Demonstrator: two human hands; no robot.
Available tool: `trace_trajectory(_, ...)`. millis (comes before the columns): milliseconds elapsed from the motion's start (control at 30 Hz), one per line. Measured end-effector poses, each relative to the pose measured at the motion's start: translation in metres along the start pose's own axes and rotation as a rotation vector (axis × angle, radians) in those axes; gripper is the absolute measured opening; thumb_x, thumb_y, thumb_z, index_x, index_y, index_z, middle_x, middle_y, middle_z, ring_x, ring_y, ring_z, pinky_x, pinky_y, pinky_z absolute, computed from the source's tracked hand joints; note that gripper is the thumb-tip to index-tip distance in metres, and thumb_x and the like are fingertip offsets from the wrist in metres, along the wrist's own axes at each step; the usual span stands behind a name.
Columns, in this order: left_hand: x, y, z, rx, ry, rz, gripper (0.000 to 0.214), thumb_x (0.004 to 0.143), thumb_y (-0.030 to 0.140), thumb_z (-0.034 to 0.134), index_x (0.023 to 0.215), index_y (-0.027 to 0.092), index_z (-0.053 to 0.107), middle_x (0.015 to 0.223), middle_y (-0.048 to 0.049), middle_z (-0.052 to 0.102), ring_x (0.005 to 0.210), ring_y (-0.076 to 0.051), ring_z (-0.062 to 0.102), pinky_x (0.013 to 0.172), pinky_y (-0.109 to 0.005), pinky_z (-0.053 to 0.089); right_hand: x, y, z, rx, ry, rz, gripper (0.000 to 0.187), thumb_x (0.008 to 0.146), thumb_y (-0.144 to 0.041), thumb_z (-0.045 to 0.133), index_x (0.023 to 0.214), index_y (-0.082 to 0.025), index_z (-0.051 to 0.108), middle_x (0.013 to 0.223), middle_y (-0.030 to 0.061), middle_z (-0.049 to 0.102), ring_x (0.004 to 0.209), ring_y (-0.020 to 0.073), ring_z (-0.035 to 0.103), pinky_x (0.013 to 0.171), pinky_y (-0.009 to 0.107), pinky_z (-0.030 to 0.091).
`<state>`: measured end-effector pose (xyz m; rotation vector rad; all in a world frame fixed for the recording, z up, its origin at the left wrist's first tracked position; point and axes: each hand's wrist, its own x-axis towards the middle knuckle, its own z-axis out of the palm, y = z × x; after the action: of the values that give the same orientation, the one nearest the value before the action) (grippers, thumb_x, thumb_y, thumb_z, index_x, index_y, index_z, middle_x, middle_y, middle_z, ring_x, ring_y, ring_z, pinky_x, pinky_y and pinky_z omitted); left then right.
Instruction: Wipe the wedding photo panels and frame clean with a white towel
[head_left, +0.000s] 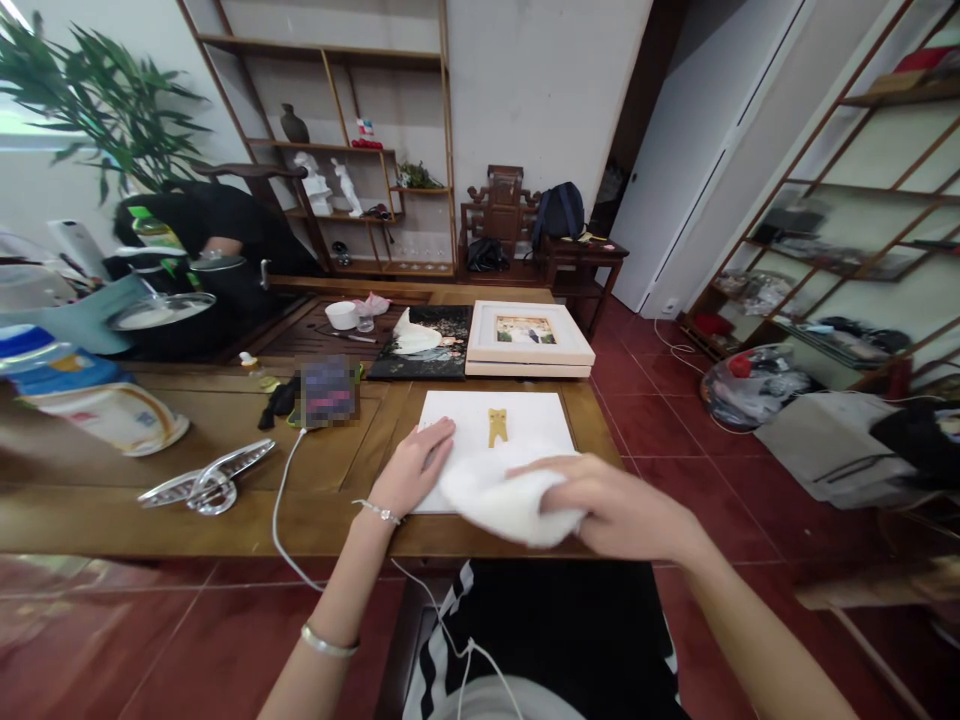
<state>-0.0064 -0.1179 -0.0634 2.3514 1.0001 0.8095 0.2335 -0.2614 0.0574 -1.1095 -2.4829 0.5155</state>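
A white sheet or board (457, 410) lies at the table's near edge, with a small yellow cat-shaped figure (497, 428) on its surface. My left hand (416, 462) rests flat on the sheet's left side, fingers stretched out. Over the sheet's lower right part, my right hand (600, 497) grips a bunched white cloth (510, 495). The cloth covers that corner of the sheet, just below the figure. Some of my right fingers are hidden in its folds.
Behind the sheet lie a white picture frame (529, 338) and a dark textured picture (420, 342). To the left are a metal clamp-like tool (210, 480), a blue-capped bottle (90, 390) and a white cable (281, 500). A person in black (247, 225) sits at the far left.
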Motion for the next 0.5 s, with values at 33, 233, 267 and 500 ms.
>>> trace_trajectory(33, 0.000, -0.001, 0.001, 0.008, -0.008, 0.001, 0.044, 0.094, 0.041, 0.039, 0.122, 0.016, 0.062, 0.132, -0.0112, 0.059, 0.127, -0.027, 0.050, 0.112, -0.048, 0.032, -0.001, 0.004, -0.009, -0.020, 0.084, 0.045, 0.047, 0.060, 0.003, 0.039, 0.089, -0.020, 0.068, 0.105, 0.0045, 0.068, 0.096, 0.0179, 0.061, 0.084, 0.029, 0.045)
trace_trajectory(233, 0.001, -0.002, 0.003, 0.008, -0.002, 0.000, 0.040, 0.093, 0.036, 0.042, 0.121, 0.015, 0.062, 0.131, -0.0117, 0.059, 0.127, -0.026, 0.050, 0.112, -0.048, 0.032, 0.049, 0.051, -0.012, -0.289, 0.374, 0.095, 0.048, 0.063, 0.001, 0.041, 0.101, -0.016, 0.065, 0.105, 0.0109, 0.065, 0.096, 0.0247, 0.057, 0.081, 0.034, 0.044)
trace_trajectory(267, 0.001, -0.002, 0.002, 0.013, -0.001, 0.003, 0.039, 0.093, 0.035, 0.043, 0.120, 0.015, 0.063, 0.130, -0.0114, 0.060, 0.127, -0.027, 0.051, 0.111, -0.048, 0.032, 0.063, 0.058, -0.005, -0.316, 0.336, 0.068, 0.048, 0.065, 0.001, 0.042, 0.104, -0.016, 0.065, 0.107, 0.0110, 0.065, 0.099, 0.0255, 0.056, 0.084, 0.036, 0.043)
trace_trajectory(500, 0.001, 0.000, -0.001, 0.054, 0.037, 0.029, 0.031, 0.092, 0.031, 0.045, 0.108, 0.016, 0.067, 0.112, -0.0118, 0.070, 0.107, -0.028, 0.064, 0.096, -0.041, 0.049, 0.130, 0.072, 0.047, -0.308, 0.027, -0.030, 0.042, 0.073, 0.000, 0.047, 0.107, -0.019, 0.065, 0.109, 0.0093, 0.065, 0.098, 0.0240, 0.058, 0.081, 0.034, 0.043)
